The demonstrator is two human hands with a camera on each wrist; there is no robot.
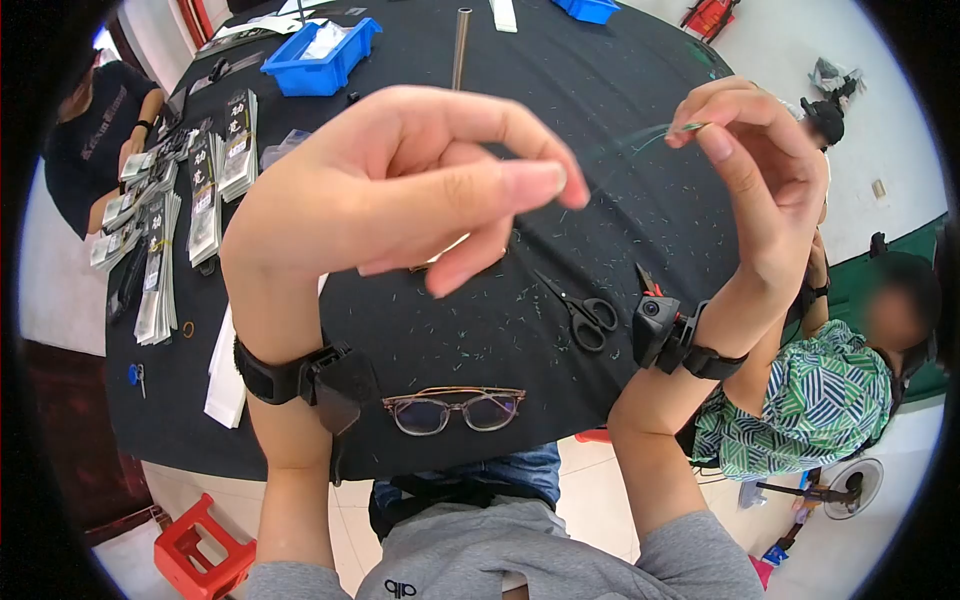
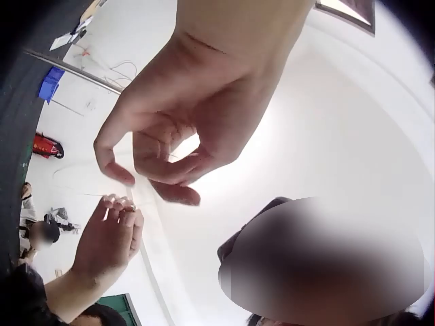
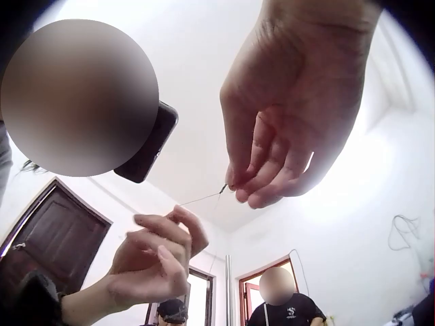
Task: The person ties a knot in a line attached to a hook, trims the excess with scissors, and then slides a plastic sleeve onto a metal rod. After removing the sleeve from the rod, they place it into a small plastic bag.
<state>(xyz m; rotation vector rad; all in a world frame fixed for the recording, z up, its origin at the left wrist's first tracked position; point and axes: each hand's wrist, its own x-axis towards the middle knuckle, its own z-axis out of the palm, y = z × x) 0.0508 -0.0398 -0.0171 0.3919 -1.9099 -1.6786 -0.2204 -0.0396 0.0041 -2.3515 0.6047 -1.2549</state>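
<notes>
My right hand (image 1: 765, 165) is raised at the right and pinches a small, slender dark piece (image 3: 223, 189) between thumb and forefinger. Fine greenish line (image 1: 645, 140) trails from it toward my left hand (image 1: 400, 190), looking faint against the cloth. The left thumb and forefinger come together at the end of that line, the other fingers bent below. In the right wrist view the line stretches thinly between both hands. Black-handled scissors (image 1: 592, 322) lie on the table under the hands. Eyeglasses (image 1: 455, 411) rest nearer the front edge.
A black cloth (image 1: 440, 340) strewn with short thread bits covers the round table. Stacked printed packets (image 1: 205, 195) lie left, beyond keys (image 1: 138, 376). A blue bin (image 1: 322, 57) and a metal rod (image 1: 461, 50) stand farther back. People sit at both sides; a red stool (image 1: 203, 548) is lower left.
</notes>
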